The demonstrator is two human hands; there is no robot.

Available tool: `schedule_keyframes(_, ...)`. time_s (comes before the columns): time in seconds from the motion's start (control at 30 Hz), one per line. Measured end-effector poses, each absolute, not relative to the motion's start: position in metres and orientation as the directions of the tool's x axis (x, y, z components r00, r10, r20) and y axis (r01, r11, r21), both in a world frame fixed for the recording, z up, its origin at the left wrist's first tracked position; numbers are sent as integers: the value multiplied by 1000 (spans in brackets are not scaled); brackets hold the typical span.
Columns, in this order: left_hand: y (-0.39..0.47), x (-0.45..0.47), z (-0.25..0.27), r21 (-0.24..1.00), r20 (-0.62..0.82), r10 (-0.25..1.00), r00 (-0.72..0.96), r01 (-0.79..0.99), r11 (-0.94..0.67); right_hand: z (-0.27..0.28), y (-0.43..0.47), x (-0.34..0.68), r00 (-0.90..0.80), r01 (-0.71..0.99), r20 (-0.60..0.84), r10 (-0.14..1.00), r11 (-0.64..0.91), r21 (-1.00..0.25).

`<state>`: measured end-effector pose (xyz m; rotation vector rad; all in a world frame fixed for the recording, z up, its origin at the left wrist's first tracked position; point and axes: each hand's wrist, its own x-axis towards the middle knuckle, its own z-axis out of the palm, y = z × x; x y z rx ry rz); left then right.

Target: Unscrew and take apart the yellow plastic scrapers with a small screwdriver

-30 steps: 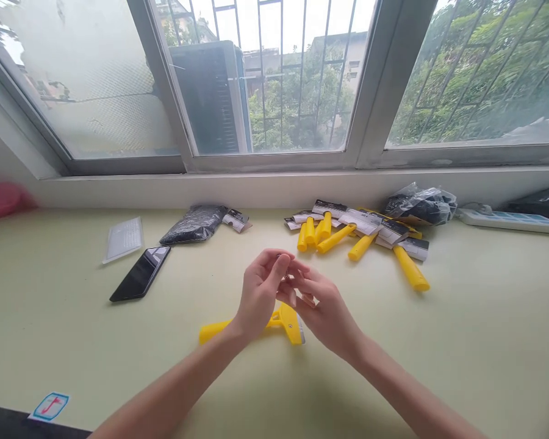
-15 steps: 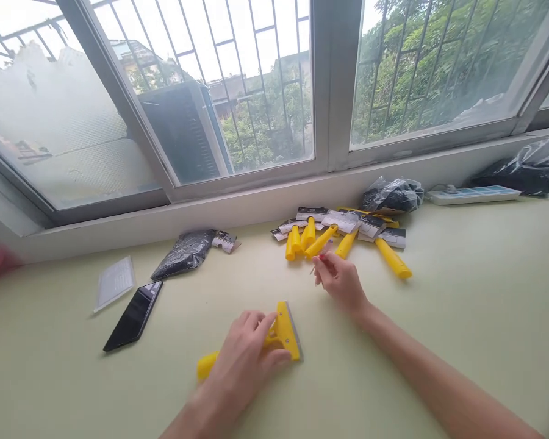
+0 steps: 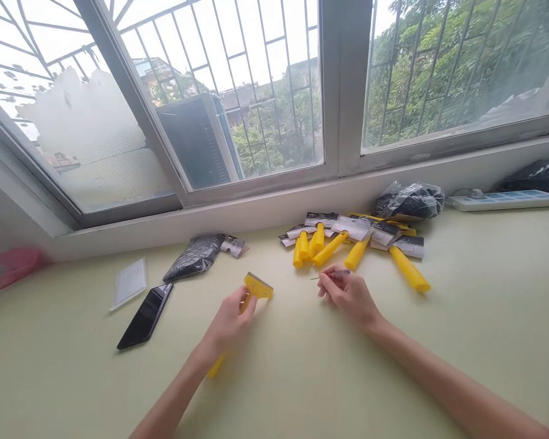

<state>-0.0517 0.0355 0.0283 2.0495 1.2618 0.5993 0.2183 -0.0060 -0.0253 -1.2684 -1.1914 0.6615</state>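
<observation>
My left hand (image 3: 231, 320) is closed around the neck of a yellow scraper (image 3: 258, 286). Its head with a metal blade edge points away from me, and the handle end shows below my wrist. To the right, my right hand (image 3: 350, 299) pinches a small screwdriver (image 3: 341, 274), whose thin shaft points left toward the scraper. The two tools are apart. Just beyond my right hand lies a pile of yellow-handled scrapers (image 3: 330, 249) with printed card sleeves over their heads.
A black phone (image 3: 145, 317) and a white flat packet (image 3: 129, 284) lie at left. Behind are a black plastic-wrapped package (image 3: 196, 256), a loose card sleeve (image 3: 233, 246), a clear bag with dark contents (image 3: 410, 200) and a power strip (image 3: 507, 200). The window sill (image 3: 274, 207) bounds the table's back.
My left hand has turned the scraper so its head points away from me, not right. My right hand has turned the screwdriver, its shaft now pointing left. The view has shifted slightly.
</observation>
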Motion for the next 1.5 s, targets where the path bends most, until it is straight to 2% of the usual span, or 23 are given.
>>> schedule_keyframes(0.1, 34, -55, 31, 752, 68, 904, 421, 574, -323, -25, -8, 217, 274, 225, 275, 922, 217, -950)
schedule_keyframes(0.27, 29, -57, 35, 661, 169, 897, 408, 628, -410, -24, -14, 214, 248, 251, 263, 932, 200, -947)
schedule_keyframes(0.4, 25, -57, 36, 622, 145, 863, 484, 634, -459, -25, -17, 213, 280, 252, 266, 922, 196, -948)
schedule_keyframes(0.63, 21, -60, 36, 576, 207, 857, 471, 650, -496, -21, -21, 212, 224, 292, 276, 934, 206, -934)
schedule_keyframes(0.87, 28, -67, 23, 430, 186, 847, 498, 734, -526, -18, -24, 212, 205, 279, 271, 940, 209, -937)
schedule_keyframes(1.17, 32, -66, 23, 491, 212, 880, 426, 732, -473, -18, -24, 211, 178, 358, 312, 933, 234, -904)
schedule_keyframes(1.37, 34, -69, 21, 485, 191, 904, 384, 763, -427, -24, -21, 213, 160, 372, 343, 926, 265, -889)
schedule_keyframes(1.5, 33, -66, 19, 430, 175, 900, 398, 792, -434, -27, -20, 213, 129, 427, 372, 919, 287, -857)
